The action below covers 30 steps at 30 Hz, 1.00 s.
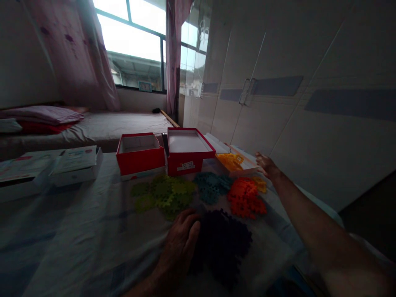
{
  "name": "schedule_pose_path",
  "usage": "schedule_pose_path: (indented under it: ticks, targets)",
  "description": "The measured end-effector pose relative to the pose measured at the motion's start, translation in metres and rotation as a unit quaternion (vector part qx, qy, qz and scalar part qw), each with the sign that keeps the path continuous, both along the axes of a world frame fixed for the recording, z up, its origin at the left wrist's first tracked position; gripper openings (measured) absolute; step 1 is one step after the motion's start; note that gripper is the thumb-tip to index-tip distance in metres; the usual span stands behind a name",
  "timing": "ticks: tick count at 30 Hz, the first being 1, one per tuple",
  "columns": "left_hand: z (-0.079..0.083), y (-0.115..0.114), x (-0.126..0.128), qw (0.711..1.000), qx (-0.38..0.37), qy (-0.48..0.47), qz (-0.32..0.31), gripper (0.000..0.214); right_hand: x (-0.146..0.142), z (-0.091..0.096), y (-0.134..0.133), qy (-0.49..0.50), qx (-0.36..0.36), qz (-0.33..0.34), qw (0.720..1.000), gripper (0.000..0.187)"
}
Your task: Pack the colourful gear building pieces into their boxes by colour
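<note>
My left hand (183, 234) lies palm down on the cloth at the left edge of a pile of dark, notched interlocking pieces (227, 243). Its fingers rest loosely, slightly bent, with nothing seen in them. Farther off, my right hand (268, 166) reaches to the right end of a shallow box (246, 168) with yellow pieces (230, 161) in it. The right fingers are curled by the box edge; whatever they hold is too dim to make out. Between the hands lie green pieces (167, 192), teal pieces (212, 185) and orange-red pieces (246, 198).
Two red boxes (140, 159) (188, 163) stand at the back of the cloth-covered surface (80, 231). White boxes (76, 163) sit at the left. A few yellow pieces (260, 184) lie outside the shallow box. Behind are a bed (123, 123) and a tall wardrobe (278, 53).
</note>
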State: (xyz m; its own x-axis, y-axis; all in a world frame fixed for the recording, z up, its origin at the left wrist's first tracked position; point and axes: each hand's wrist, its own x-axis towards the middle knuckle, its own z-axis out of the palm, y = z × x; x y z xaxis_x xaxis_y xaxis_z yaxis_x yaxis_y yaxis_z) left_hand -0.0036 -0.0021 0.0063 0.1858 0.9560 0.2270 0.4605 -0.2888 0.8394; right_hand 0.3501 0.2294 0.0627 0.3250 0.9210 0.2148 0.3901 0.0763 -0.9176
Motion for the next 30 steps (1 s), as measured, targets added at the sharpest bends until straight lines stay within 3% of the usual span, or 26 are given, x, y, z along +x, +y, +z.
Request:
schedule_pose_path:
  ticks: [3,5,8,12,15,19,21,26,30]
  targets:
    - [0.0,0.0,0.001,1.0,0.007,-0.001,0.006,0.04,0.017,-0.015,-0.018,-0.048,-0.038,-0.02,0.998,0.033]
    - [0.0,0.0,0.001,1.0,0.012,-0.001,0.008,0.039,0.028,-0.024,-0.035,-0.075,-0.061,0.002,0.995,0.037]
    - [-0.001,0.0,0.002,1.0,0.022,0.002,0.012,0.039,0.039,-0.033,-0.056,-0.127,-0.085,0.075,0.985,0.05]
    - [-0.001,0.0,0.002,1.0,0.024,0.009,0.015,0.038,0.044,-0.042,-0.068,-0.266,-0.092,0.158,0.946,0.064]
    - [-0.001,-0.001,0.001,1.0,0.009,0.011,0.009,0.039,0.043,-0.044,-0.07,-0.356,-0.079,0.137,0.921,0.061]
    - [-0.003,0.0,0.001,1.0,-0.002,0.011,0.006,0.04,0.039,-0.043,-0.072,-0.436,-0.036,0.125,0.89,0.04]
    - [-0.004,0.001,0.001,1.0,-0.001,0.011,0.003,0.04,0.039,-0.042,-0.074,-0.431,-0.027,0.086,0.898,0.033]
    - [-0.003,0.001,0.001,1.0,0.016,0.006,0.004,0.039,0.045,-0.039,-0.079,-0.316,-0.033,-0.115,0.941,0.022]
    - [0.001,-0.002,0.001,1.0,0.015,0.009,0.017,0.037,0.043,-0.03,-0.076,-0.234,-0.05,-0.168,0.956,0.018]
